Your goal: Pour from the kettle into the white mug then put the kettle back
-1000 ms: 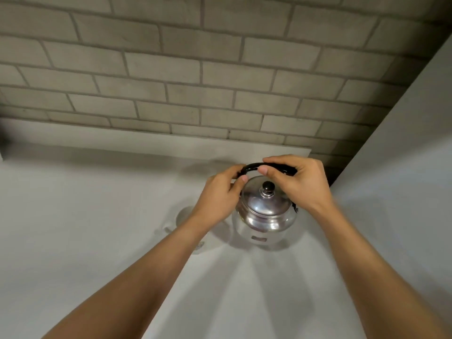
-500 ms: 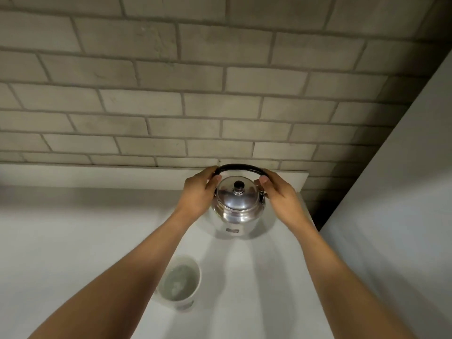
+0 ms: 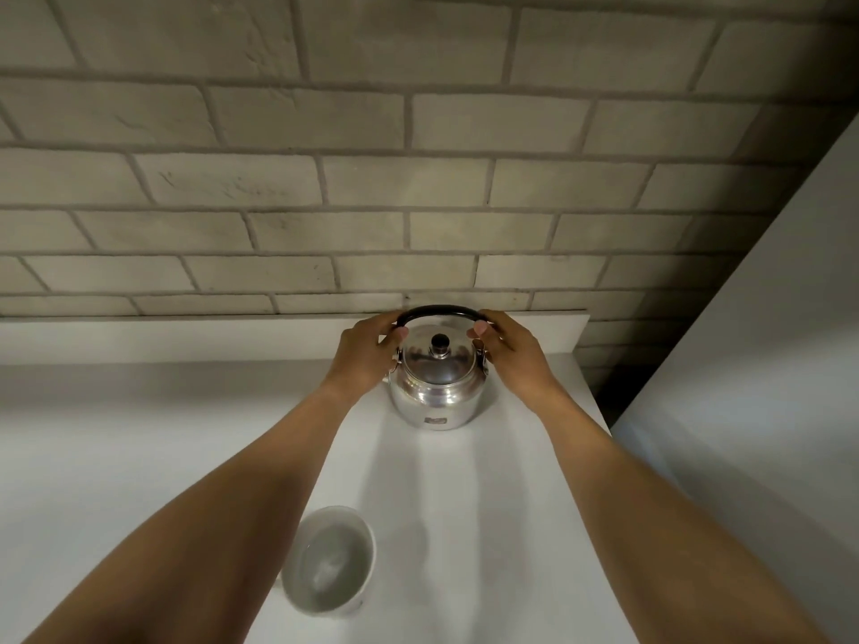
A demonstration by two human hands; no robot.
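A shiny steel kettle [image 3: 437, 397] with a black arched handle and black lid knob stands upright on the white counter [image 3: 465, 481], close to the back ledge. My left hand [image 3: 367, 360] grips the handle's left end and my right hand [image 3: 509, 357] grips its right end. The white mug [image 3: 330, 562] stands nearer to me, beside my left forearm, with clear liquid inside; its left side is hidden by the arm.
A raised white ledge [image 3: 186, 337] runs along the back under a grey brick wall [image 3: 418, 178]. The counter ends at its right edge [image 3: 599, 411], where a dark gap and a tall white panel [image 3: 767, 364] stand.
Both hands have carried the kettle away from the mug toward the back ledge, where it rests on the counter. The mug has come into view below, with liquid in it.
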